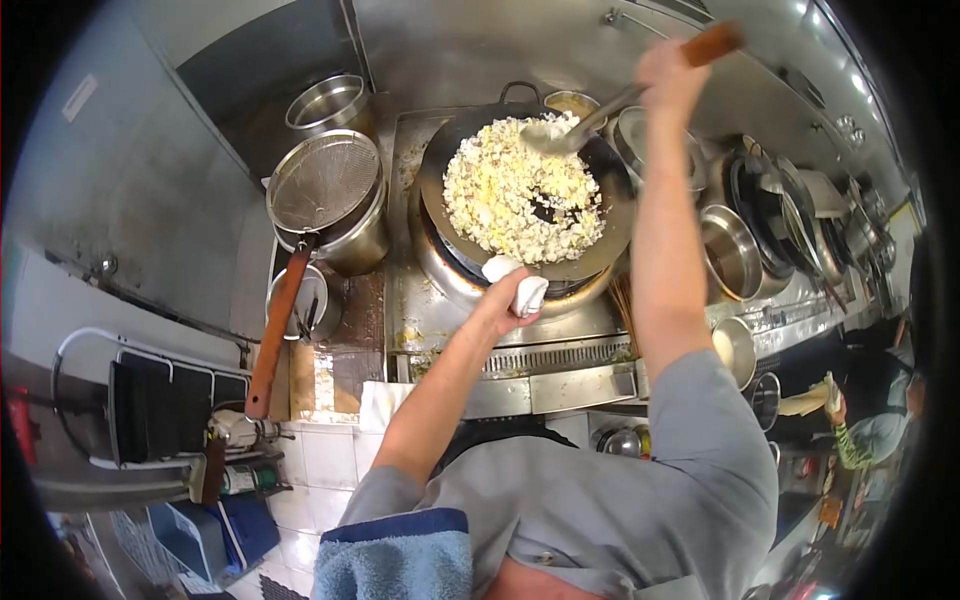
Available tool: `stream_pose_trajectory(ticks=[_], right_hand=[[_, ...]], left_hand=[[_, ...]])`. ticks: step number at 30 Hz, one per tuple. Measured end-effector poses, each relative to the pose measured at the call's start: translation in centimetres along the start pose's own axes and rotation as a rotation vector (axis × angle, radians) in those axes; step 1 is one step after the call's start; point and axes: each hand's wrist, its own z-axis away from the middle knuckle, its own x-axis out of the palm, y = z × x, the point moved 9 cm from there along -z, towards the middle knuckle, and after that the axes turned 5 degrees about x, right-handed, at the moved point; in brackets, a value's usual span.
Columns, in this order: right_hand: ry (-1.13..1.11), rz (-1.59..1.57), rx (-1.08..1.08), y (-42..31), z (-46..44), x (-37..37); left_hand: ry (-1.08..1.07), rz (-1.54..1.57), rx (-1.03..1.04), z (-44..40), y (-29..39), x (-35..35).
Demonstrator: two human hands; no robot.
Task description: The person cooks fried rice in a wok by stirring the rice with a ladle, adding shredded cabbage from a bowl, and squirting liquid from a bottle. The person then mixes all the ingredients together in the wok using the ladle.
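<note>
A large dark wok [612, 190] sits on the burner in front of me. Spread across its inside is a mass of small white and yellow food pieces [490, 195], with a bare dark patch showing near its lower right. My left hand [505, 302] is closed around a folded white cloth [530, 296] at the wok's near rim; the part of the wok beneath is hidden. Raised at the upper right, my right hand [672, 82] grips a ladle [556, 138] by its wooden-ended handle. The ladle's bowl is over the far right of the food.
Left of the wok, a round wire strainer [325, 180] lies across a metal pot [362, 250], its long wooden handle pointing toward me. Another steel pot [328, 100] stands behind. To the right are a steel pot [732, 255] and another person [880, 435].
</note>
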Motion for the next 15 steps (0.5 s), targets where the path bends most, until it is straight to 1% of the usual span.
stream_pose_trajectory(ticks=[1,2,3,4,5,7,8,9,10,11,12,13,14,15], right_hand=[[0.109,0.126,0.014,5.0,1.6,-1.2],[0.092,-0.002,0.126,6.6,2.0,-0.5],[0.017,-0.008,0.204,7.0,1.5,2.1],[-0.041,-0.006,0.305,7.1,1.8,3.6],[-0.089,-0.024,0.329,5.0,2.2,4.6],[-0.212,-0.076,0.367,-0.4,5.7,7.3],[-0.14,-0.045,0.251,-2.6,9.1,6.9],[-0.031,-0.034,0.23,-1.3,12.1,6.4],[0.044,0.058,0.135,1.5,12.8,5.3],[0.013,0.152,0.041,4.1,10.8,3.8],[0.003,0.527,0.089,3.1,10.4,4.3],[-0.028,0.463,0.166,2.5,10.0,4.5],[-0.053,0.401,0.244,1.9,9.7,4.6],[-0.099,0.27,0.306,1.3,8.6,3.1]], left_hand=[[-0.013,-0.001,-0.006,-0.1,-0.1,-0.1],[-0.031,-0.006,0.001,-0.2,0.1,0.1],[-0.05,-0.002,0.017,-0.5,0.8,0.4],[-0.056,0.004,0.007,-0.2,0.0,0.1],[-0.061,0.006,-0.016,0.0,-0.4,0.0],[-0.069,0.018,-0.032,-0.1,-0.1,0.2],[-0.063,0.009,-0.004,-0.3,0.0,0.3],[-0.119,0.044,-0.006,-1.3,-0.5,0.3],[-0.177,0.063,-0.001,-2.1,-0.8,0.6],[-0.153,0.046,0.008,-1.7,-0.8,0.9],[-0.129,0.052,-0.057,-2.5,-2.1,0.2],[-0.159,0.246,-0.071,-3.7,-3.2,0.2],[-0.187,0.182,0.044,-2.5,-1.8,0.3],[-0.186,0.117,0.073,-2.5,-1.1,0.7]])
